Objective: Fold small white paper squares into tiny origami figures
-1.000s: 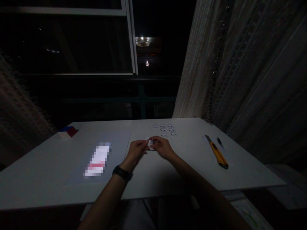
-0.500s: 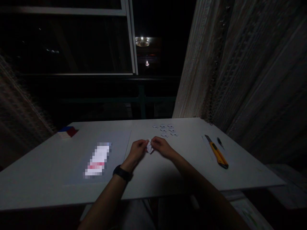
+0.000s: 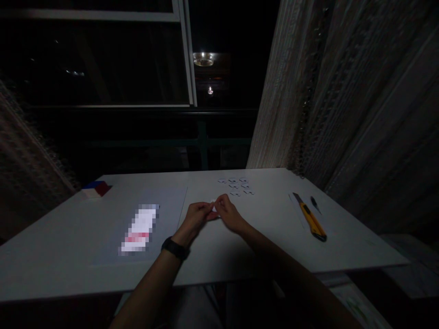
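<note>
Between my two hands, just above the white table [image 3: 219,256], is a small folded piece of white paper [image 3: 214,209], mostly covered by fingers. My left hand [image 3: 197,217], with a dark band on its wrist, pinches the paper from the left. My right hand [image 3: 229,214] is closed on its right side, fingertips pressed close to the left ones. Just beyond the hands lie several small folded white paper pieces [image 3: 245,186] with dark marks, set in loose rows.
A yellow utility knife [image 3: 311,219] lies on the right beside a small dark pointed tool [image 3: 315,204]. To the left, a lit pixelated screen [image 3: 140,228] rests on a pale sheet [image 3: 171,219]. A colour cube [image 3: 96,189] sits at the far left, near a curtain.
My right hand has shifted slightly left and over the folded paper, its fingers meeting the left ones. Less of the paper shows now. The other things on the table stay put.
</note>
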`<state>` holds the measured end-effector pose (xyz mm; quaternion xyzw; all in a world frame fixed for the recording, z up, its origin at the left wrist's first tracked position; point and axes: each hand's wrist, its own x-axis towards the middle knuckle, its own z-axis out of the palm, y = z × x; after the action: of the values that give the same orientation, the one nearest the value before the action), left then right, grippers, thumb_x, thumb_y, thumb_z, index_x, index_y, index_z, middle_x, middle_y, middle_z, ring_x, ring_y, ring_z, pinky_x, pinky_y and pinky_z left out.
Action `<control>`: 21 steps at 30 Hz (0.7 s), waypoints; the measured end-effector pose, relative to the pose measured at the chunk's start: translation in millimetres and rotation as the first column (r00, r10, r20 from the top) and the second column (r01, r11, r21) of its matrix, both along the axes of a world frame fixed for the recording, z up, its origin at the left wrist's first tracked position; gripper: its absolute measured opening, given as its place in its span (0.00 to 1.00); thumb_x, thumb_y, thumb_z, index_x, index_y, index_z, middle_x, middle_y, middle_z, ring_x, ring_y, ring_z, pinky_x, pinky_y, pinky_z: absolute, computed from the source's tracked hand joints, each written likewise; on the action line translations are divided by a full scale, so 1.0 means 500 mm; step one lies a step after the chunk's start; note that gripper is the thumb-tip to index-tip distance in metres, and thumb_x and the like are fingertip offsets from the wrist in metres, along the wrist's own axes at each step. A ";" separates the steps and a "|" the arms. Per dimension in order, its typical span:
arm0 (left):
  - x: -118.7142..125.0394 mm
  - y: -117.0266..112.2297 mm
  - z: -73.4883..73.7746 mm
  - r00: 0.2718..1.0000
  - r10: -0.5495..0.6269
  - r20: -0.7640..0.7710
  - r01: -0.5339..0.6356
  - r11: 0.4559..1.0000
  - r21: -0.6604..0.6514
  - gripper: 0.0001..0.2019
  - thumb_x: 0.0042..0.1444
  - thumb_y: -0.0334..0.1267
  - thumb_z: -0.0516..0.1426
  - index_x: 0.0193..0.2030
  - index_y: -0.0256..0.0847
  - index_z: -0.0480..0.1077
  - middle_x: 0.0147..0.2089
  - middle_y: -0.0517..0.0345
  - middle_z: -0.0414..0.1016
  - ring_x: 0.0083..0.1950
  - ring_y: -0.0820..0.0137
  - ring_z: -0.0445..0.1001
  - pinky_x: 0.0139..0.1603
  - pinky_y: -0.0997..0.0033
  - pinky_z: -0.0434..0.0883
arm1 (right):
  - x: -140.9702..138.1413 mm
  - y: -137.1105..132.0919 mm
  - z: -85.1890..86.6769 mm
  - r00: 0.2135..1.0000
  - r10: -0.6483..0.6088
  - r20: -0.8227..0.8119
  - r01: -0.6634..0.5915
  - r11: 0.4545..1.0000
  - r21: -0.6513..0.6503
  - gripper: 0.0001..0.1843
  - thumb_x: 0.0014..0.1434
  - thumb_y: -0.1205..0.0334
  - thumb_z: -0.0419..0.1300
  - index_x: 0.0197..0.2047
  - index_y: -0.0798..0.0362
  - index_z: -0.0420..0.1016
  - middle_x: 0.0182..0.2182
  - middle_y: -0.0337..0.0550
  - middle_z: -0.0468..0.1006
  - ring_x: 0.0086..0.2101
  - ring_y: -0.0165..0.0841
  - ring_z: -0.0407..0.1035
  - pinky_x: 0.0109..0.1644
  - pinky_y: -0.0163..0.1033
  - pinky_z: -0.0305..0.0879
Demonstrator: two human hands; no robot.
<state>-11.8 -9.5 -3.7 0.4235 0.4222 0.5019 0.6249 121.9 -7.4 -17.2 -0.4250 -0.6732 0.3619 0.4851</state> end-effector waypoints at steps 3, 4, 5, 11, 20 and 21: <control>-0.001 0.000 0.000 0.999 0.007 0.037 -0.007 1.000 -0.002 0.11 0.39 0.36 0.65 0.27 0.30 0.72 0.29 0.50 0.75 0.31 0.71 0.74 0.38 0.72 0.72 | -0.003 0.006 -0.007 0.994 -0.009 -0.105 0.007 1.000 -0.022 0.16 0.53 0.54 0.53 0.44 0.49 0.57 0.27 0.34 0.67 0.26 0.28 0.63 0.30 0.33 0.57; -0.001 0.001 0.000 0.999 0.013 0.047 -0.012 1.000 -0.004 0.10 0.39 0.36 0.64 0.27 0.30 0.72 0.29 0.50 0.75 0.31 0.71 0.74 0.39 0.72 0.72 | -0.003 0.008 -0.010 0.993 -0.015 -0.118 0.011 1.000 -0.029 0.17 0.53 0.53 0.54 0.44 0.49 0.58 0.27 0.35 0.68 0.27 0.28 0.63 0.30 0.33 0.58; -0.001 0.001 0.000 0.998 0.015 0.055 -0.014 1.000 -0.006 0.10 0.40 0.35 0.64 0.28 0.30 0.72 0.30 0.50 0.75 0.32 0.71 0.75 0.40 0.72 0.72 | -0.002 0.011 -0.012 0.994 -0.016 -0.112 0.012 0.999 -0.035 0.16 0.53 0.52 0.54 0.43 0.49 0.60 0.28 0.35 0.69 0.27 0.28 0.63 0.31 0.33 0.58; 0.000 -0.001 -0.003 0.995 -0.048 0.093 0.045 0.999 0.026 0.09 0.41 0.34 0.64 0.28 0.29 0.73 0.32 0.48 0.76 0.36 0.69 0.75 0.43 0.71 0.72 | 0.003 0.018 -0.014 0.998 -0.044 0.037 0.044 0.999 -0.003 0.14 0.54 0.51 0.52 0.29 0.52 0.67 0.24 0.35 0.68 0.27 0.28 0.62 0.33 0.33 0.57; 0.001 0.000 -0.002 0.996 -0.008 0.093 0.008 1.000 0.000 0.11 0.39 0.36 0.65 0.27 0.30 0.72 0.29 0.50 0.75 0.32 0.70 0.74 0.41 0.71 0.72 | -0.004 0.001 -0.004 0.997 -0.062 0.045 0.061 0.998 0.036 0.13 0.58 0.53 0.48 0.39 0.50 0.68 0.31 0.39 0.72 0.34 0.32 0.65 0.40 0.36 0.59; 0.001 0.000 -0.002 0.995 -0.004 0.097 0.004 1.000 -0.001 0.11 0.38 0.36 0.65 0.27 0.30 0.72 0.28 0.51 0.75 0.32 0.70 0.74 0.41 0.71 0.72 | -0.005 -0.001 -0.003 0.997 -0.065 0.049 0.063 0.997 0.040 0.13 0.58 0.54 0.48 0.40 0.49 0.68 0.32 0.40 0.73 0.34 0.32 0.65 0.41 0.37 0.59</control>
<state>-11.5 -9.5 -4.6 0.3990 0.3907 0.5206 0.6459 119.6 -7.7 -18.8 -0.4457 -0.6782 0.3222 0.4874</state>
